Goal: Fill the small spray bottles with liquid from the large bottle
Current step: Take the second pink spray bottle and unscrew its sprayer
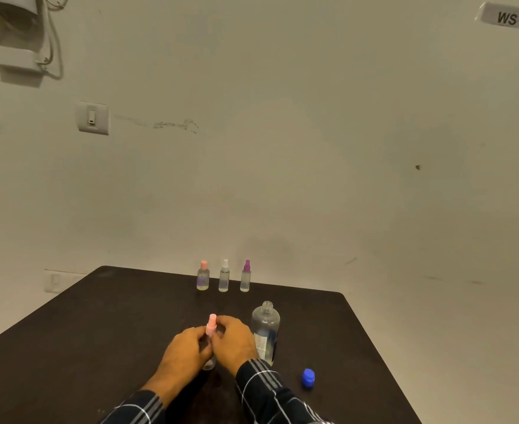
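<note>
Holding a small spray bottle (pixel 211 325) upright at the lower centre of the frame, the left hand (pixel 184 347) wraps its grip round the clear body. The right hand (pixel 235 341) pinches the pink spray top between thumb and fingertips. Whether the top is going on or coming off cannot be told. The fingers hide most of the body, so its fill level cannot be read either. Its base sits on, or just above, the dark bench (pixel 99 332).

Three more small bottles stand in a row at the far edge of the bench, just above the hands in the frame: a pink-capped bottle (pixel 203 276), a white-capped bottle (pixel 224 276) and a purple-capped bottle (pixel 245 276). All are capped and seem to hold clear liquid, so I judge them finished. The bottle in hand looks like the last of the four.

The large bottle (pixel 265 328) stands upright and uncapped just right of the right hand. Its blue cap (pixel 308 377) lies on the bench toward the lower right, apart from it. What likely remains is settling this last spray top and recapping the large bottle.

The large bottle carries a pale label with print too small to read, and no brand can be made out. A sign (pixel 517 19) on the wall at the upper right of the frame reads "WS 05", with its end cut off by the frame edge.
</note>
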